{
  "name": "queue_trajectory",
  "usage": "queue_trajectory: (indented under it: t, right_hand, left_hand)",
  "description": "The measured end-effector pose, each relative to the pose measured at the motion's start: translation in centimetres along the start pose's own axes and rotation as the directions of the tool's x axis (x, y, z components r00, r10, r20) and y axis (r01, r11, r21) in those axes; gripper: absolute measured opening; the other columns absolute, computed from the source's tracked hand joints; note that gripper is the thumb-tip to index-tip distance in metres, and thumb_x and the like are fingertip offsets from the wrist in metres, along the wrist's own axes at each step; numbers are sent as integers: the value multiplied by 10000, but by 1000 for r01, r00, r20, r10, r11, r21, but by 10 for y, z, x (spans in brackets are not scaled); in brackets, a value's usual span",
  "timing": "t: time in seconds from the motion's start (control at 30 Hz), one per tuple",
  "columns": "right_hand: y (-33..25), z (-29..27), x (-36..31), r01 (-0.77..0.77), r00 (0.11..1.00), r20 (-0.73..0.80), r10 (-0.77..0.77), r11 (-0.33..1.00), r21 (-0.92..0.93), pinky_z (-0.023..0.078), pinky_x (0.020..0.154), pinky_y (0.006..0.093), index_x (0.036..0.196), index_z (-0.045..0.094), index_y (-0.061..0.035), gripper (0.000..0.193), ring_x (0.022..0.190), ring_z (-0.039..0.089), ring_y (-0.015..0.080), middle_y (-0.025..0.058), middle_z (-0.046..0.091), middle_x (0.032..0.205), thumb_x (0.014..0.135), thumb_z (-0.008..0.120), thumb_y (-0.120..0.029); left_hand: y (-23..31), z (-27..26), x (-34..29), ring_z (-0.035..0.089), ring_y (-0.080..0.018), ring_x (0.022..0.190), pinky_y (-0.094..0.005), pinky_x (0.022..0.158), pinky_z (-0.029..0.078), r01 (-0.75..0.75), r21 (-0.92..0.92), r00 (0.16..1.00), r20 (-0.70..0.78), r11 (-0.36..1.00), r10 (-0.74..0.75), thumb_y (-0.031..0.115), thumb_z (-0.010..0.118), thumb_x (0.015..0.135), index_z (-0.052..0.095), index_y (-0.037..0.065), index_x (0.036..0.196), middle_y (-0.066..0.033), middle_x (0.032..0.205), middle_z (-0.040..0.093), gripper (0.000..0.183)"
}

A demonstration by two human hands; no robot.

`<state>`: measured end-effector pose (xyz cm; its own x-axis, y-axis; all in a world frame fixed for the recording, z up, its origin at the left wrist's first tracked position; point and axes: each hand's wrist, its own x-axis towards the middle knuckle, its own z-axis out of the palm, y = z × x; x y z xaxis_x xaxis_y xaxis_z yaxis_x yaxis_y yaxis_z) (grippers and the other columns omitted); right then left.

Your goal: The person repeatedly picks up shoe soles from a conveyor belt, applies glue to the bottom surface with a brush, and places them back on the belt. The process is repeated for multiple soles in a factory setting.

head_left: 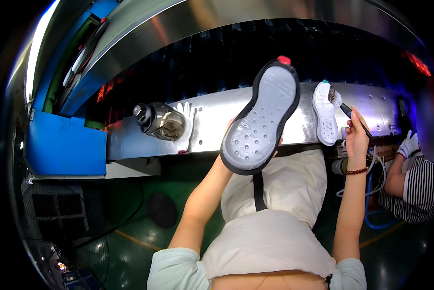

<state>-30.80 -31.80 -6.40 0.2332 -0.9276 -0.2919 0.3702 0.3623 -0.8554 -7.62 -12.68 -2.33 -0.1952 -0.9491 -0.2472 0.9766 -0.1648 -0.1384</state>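
Observation:
My left hand (230,124) is mostly hidden behind a black shoe upper (263,121), closed round its edges. The upper is held underside up; its grey, glossy bottom has round dimples, and a red tab shows at its far end. In my right hand (357,135) is the dark handle of a brush (345,107), slanting up to the left. The brush's bristles touch or hover just over the far right edge of a white shoe sole (325,121); I cannot tell which. That sole lies on the metal ledge, right of the upper.
The metal ledge (217,108) runs across in front of a dark machine opening. A clear bottle with a black lid (161,121) stands left, beside a white glove (187,125). Blue machine panels (67,142) are at left. A striped-sleeved person (422,181) with a gloved hand works at right.

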Motion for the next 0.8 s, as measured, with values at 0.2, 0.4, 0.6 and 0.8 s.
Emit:
queue_trajectory:
  t: [0.2, 0.4, 0.6, 0.8]
  right_hand:
    - [0, -5, -2, -18, 999, -38, 21, 998, 62, 363, 569, 159, 1053, 561, -10, 275, 689, 468, 52, -15, 545, 827, 809, 579, -134]
    - [2, -11, -2, -47, 999, -12, 49, 991, 124, 367, 558, 169, 1045, 558, 0, 276, 671, 468, 56, -9, 540, 815, 816, 570, -152]
    - [2, -6, -8, -72, 997, 8, 72, 984, 161, 368, 552, 177, 1043, 555, 8, 278, 659, 465, 64, -1, 541, 797, 821, 559, -159]
    - [3, -1, -14, -81, 997, 23, 78, 980, 179, 370, 544, 167, 1000, 571, 7, 234, 643, 478, 62, 7, 562, 792, 814, 560, -135]
  left_hand:
    - [2, 7, 2, 330, -535, 1101, -654, 793, 355, 19, 75, 996, 81, 997, -25, 472, 496, 767, 305, 70, 1294, -302, 1230, 341, 691]
    - [0, 6, 0, 436, -504, 1025, -627, 803, 368, -1, -27, 999, 52, 1000, 3, 429, 393, 832, 351, 0, 1238, -300, 1185, 395, 592]
    - [5, -10, -4, 423, -503, 1044, -651, 795, 360, -123, 73, 991, 70, 990, 118, 415, 310, 872, 349, -11, 1234, -292, 1197, 386, 560]
    - [9, -11, -2, 215, -488, 1203, -612, 944, 223, 193, -225, 957, 256, 955, -134, 450, 348, 856, 262, 39, 1311, -296, 1295, 247, 619]
